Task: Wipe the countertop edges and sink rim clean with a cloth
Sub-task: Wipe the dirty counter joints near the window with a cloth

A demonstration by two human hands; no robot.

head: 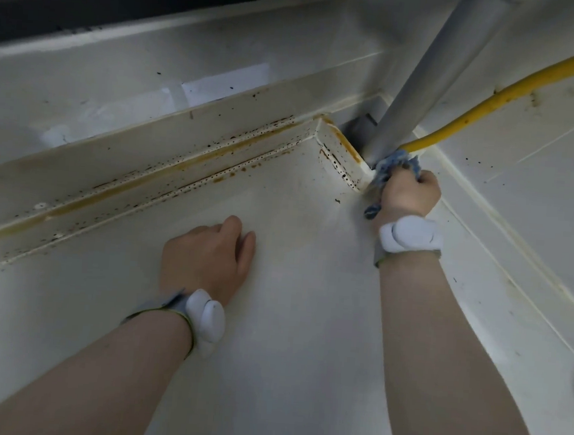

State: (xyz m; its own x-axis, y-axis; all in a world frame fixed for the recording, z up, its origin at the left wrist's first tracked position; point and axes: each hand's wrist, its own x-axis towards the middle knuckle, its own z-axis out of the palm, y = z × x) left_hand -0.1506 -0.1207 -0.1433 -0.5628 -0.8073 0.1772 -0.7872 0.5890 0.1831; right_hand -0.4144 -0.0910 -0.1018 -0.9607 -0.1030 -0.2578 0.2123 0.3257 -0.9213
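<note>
Cloth (397, 167) right of centre, bunched in curled fingers of right hand (409, 194) and jammed into stained corner by pipe (437, 74) to reach grime; left hand (206, 259) lower centre, fingers loosely bent, holding nothing, resting on counter (287, 320), probably for support.

1. The off-white counter (289, 303) looks smooth with a dull sheen, like stone or laminate.
2. Its raised back ledge (166, 159) is the same stuff, speckled with rusty brown grime.
3. The grey pipe (437, 74) is brushed, matt metal.
4. The yellow hose (515, 91) looks like rubbery plastic.
5. The crumpled blue cloth (391, 165) is soft woven fabric.
</note>
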